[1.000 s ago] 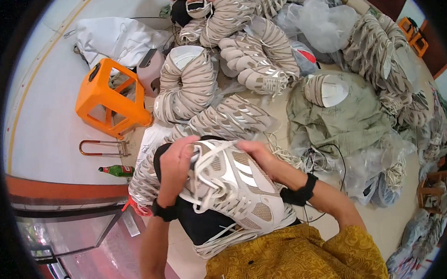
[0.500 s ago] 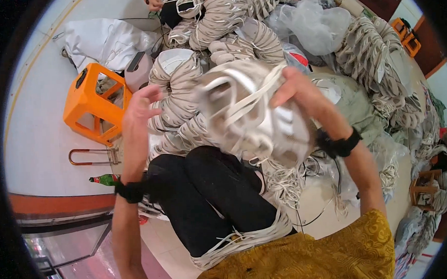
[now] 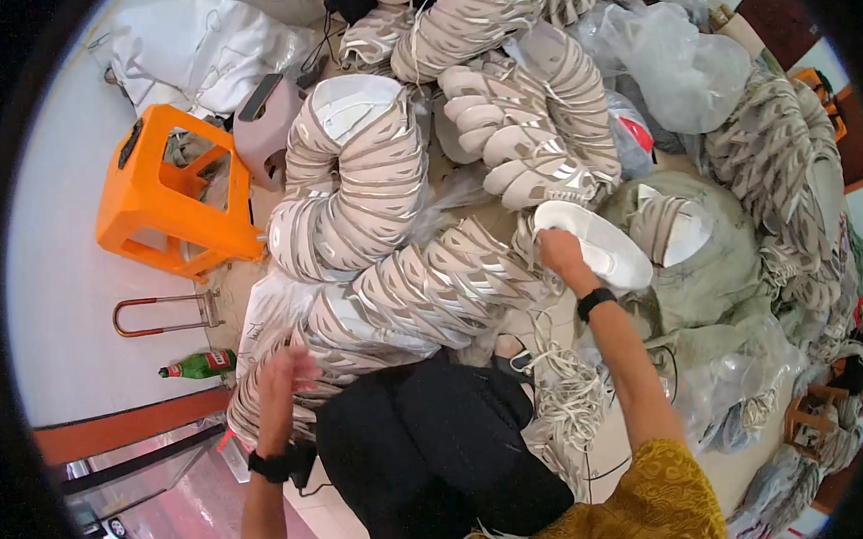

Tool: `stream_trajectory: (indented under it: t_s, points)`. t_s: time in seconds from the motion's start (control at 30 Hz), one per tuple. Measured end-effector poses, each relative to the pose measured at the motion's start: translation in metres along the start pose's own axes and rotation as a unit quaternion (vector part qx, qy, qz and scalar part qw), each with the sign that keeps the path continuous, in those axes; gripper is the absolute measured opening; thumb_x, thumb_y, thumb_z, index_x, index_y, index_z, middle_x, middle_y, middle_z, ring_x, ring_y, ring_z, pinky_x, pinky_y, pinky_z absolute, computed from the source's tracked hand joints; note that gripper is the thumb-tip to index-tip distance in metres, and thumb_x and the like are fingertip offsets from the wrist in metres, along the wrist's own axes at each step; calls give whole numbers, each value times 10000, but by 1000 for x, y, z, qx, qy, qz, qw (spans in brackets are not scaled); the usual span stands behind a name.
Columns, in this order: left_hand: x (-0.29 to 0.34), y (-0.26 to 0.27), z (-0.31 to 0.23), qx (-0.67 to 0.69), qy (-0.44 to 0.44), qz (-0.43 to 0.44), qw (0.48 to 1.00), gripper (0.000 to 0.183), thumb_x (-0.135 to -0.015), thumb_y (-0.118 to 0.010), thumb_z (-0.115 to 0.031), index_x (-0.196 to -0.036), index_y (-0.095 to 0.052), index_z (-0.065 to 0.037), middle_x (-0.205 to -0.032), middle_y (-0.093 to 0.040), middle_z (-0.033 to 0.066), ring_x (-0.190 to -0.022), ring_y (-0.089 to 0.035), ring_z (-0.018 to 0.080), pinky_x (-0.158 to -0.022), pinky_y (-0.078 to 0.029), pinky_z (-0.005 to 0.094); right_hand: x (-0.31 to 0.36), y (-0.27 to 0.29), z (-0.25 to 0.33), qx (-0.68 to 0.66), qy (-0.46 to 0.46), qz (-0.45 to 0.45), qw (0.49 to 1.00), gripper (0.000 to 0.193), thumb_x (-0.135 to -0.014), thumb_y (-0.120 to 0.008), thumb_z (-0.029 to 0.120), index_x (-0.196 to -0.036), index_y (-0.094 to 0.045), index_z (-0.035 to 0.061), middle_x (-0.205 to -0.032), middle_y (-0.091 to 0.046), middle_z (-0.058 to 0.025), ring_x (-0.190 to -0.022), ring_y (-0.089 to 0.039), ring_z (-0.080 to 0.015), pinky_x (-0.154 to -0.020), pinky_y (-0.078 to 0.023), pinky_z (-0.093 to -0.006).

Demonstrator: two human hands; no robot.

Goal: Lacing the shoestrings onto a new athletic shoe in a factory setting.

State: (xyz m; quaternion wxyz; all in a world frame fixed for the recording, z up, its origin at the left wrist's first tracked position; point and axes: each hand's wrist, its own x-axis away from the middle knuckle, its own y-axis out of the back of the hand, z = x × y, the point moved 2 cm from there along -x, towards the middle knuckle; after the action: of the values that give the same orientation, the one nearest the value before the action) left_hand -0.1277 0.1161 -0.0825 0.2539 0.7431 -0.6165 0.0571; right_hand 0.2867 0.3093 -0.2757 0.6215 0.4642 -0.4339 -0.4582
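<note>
A beige-and-white shoe upper [image 3: 616, 249], its white inner side facing up, is pinched at its left end by my right hand [image 3: 564, 253]. It lies at the right end of a row of nested uppers [image 3: 441, 283] on the floor. My left hand [image 3: 283, 377], slightly blurred, is held with fingers apart and nothing in it, above the lower-left end of the nested uppers. Beyond the row, another curved stack of uppers [image 3: 377, 195] bends round in an arch. A tangle of pale shoelaces [image 3: 569, 388] hangs right of my black-clad knees [image 3: 438, 450].
An orange plastic stool [image 3: 177, 198] stands at left beside a grey-pink stool [image 3: 267, 128]. Below them lie a U-shaped metal bar [image 3: 162, 315] and a green bottle [image 3: 199, 364]. Clear plastic bags [image 3: 676, 66], a greenish sack [image 3: 707, 269] and more stacked uppers [image 3: 779, 162] fill the right.
My right hand has lowered the upper from in front of me to the row's right end, turning its white inside up. My left hand has moved down, nearer me. The view has shifted.
</note>
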Motion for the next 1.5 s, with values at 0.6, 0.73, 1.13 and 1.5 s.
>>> stream_trajectory:
  t_s: [0.6, 0.73, 1.13, 1.5]
  points:
    - [-24, -28, 40, -40, 52, 84, 994, 269, -883, -438, -208, -948, -562, 22, -788, -592, 56, -704, -572, 117, -619, -441, 232, -12, -36, 3, -92, 57, 113, 988, 212, -400, -628, 132, -560, -547, 18, -595, -549, -198, -593, -540, -383, -522, -447, -407]
    - [-28, -35, 50, -71, 79, 88, 990, 254, -878, -438, -187, -948, -571, 18, -756, -604, 59, -670, -576, 121, -589, -444, 231, -18, -29, 15, -274, 66, 112, 953, 183, -437, -619, 81, -574, -531, -2, -499, -489, -162, -476, -528, -245, -450, -404, -358]
    - [-23, -27, 61, -79, 172, 55, 980, 199, -882, -430, -151, -921, -559, -4, -782, -595, 63, -680, -584, 127, -575, -443, 229, -44, -86, 38, -203, 103, -13, 974, 103, -513, -571, 105, -562, -547, 18, -594, -571, -141, -552, -546, -285, -517, -430, -372]
    - [-25, -14, 57, -117, 87, 96, 985, 243, -898, -424, -207, -942, -538, 3, -849, -556, 64, -734, -524, 131, -693, -415, 270, 40, 64, -134, -269, -102, -312, 906, 137, -612, -612, 66, -748, -608, 53, -743, -578, -80, -743, -541, -221, -674, -426, -334]
